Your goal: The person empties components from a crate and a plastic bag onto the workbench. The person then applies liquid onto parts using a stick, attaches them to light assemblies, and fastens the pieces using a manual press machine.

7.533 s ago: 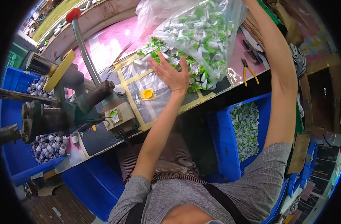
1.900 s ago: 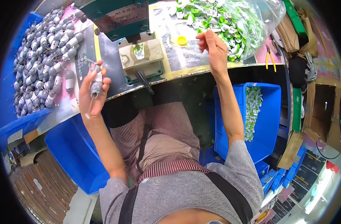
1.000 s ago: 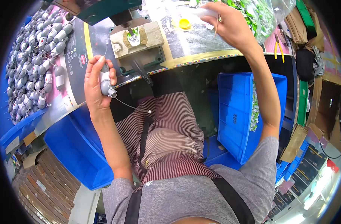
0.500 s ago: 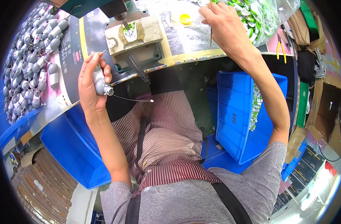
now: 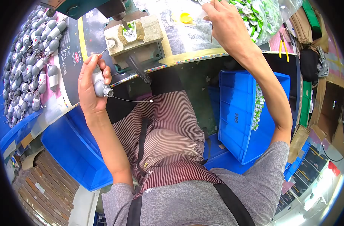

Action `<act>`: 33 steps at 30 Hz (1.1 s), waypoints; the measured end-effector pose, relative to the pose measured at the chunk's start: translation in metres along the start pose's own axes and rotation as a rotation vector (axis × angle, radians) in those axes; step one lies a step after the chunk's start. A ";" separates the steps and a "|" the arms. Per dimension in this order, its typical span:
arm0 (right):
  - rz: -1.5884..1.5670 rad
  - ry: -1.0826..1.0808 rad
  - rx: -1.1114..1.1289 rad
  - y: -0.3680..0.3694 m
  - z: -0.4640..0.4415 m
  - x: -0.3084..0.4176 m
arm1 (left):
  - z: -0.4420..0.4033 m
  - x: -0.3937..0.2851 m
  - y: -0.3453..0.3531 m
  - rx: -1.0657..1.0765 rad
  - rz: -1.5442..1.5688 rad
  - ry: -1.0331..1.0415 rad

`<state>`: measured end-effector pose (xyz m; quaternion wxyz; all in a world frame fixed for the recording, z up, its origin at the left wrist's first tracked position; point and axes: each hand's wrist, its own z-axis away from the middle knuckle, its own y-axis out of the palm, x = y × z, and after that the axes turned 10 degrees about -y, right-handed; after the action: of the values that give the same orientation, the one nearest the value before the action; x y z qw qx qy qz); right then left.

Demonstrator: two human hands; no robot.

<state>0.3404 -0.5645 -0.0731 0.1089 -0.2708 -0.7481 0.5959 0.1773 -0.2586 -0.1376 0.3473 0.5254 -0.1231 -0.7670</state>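
My left hand (image 5: 92,84) is closed round a grey rounded plastic piece (image 5: 101,87) with a short open neck. From it a thin cord (image 5: 130,100) with a small white tip hangs out over my lap. Something thin sticks out past my thumb and forefinger; I cannot make out its kind. Over the table, my right hand (image 5: 228,24) pinches a thin brown stick (image 5: 212,34), its upper end at the frame's edge. Left of that hand lies a small patch of bright yellow material (image 5: 186,17) on a pale surface.
A machine head (image 5: 119,16) points down at a green-and-white part (image 5: 130,33) in a block fixture (image 5: 149,33). Many grey pieces (image 5: 36,67) are heaped left. Right are a bag of green-and-white parts (image 5: 256,17), yellow-handled pliers (image 5: 284,49) and a blue crate (image 5: 236,113).
The view has shifted slightly. Both hands keep their hold, and my right hand with the stick has moved only a little.
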 end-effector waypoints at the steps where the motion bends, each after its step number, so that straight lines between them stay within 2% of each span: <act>1: 0.007 0.005 0.009 0.000 0.000 0.000 | 0.000 0.000 0.000 0.002 0.000 0.001; 33: 0.123 -0.063 0.069 -0.001 -0.010 -0.004 | 0.001 0.001 0.001 0.011 -0.035 0.004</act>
<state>0.3479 -0.5583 -0.0685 0.0578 -0.2934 -0.7121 0.6352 0.1768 -0.2603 -0.1373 0.3313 0.5307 -0.1175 -0.7713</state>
